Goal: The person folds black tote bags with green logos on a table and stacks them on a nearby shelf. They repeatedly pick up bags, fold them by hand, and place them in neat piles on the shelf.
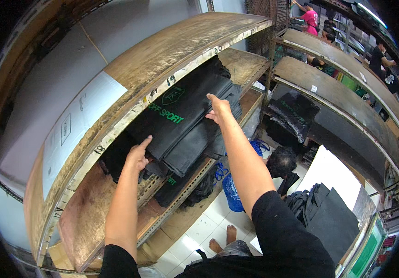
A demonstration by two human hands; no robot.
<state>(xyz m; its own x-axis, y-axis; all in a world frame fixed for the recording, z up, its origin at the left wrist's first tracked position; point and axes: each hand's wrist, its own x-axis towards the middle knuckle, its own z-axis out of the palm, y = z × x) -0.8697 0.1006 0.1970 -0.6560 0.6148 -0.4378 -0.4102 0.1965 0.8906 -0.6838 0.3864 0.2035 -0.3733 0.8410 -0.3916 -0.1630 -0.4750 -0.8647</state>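
A thick stack of black fabric bags (160,135) with green printing lies slantwise on a wooden shelf, its folded edges facing me. My left hand (137,155) grips the stack's near left corner, thumb on top and the fingers mostly hidden below. At the right end my right hand (220,110) clasps the layered edges, thumb on the upper side and fingers curled against the side. Several layers hang unevenly past the shelf's front edge. More black bags (171,187) with green printing lie on the level below.
The board above (171,53) overhangs the stack. To the right, another rack holds a plastic-wrapped black pile (294,111). A person's dark-haired head (281,160) is low beside it. Below are a blue bag (232,192), a white sheet (325,169) and black sheets (333,213). People work far right.
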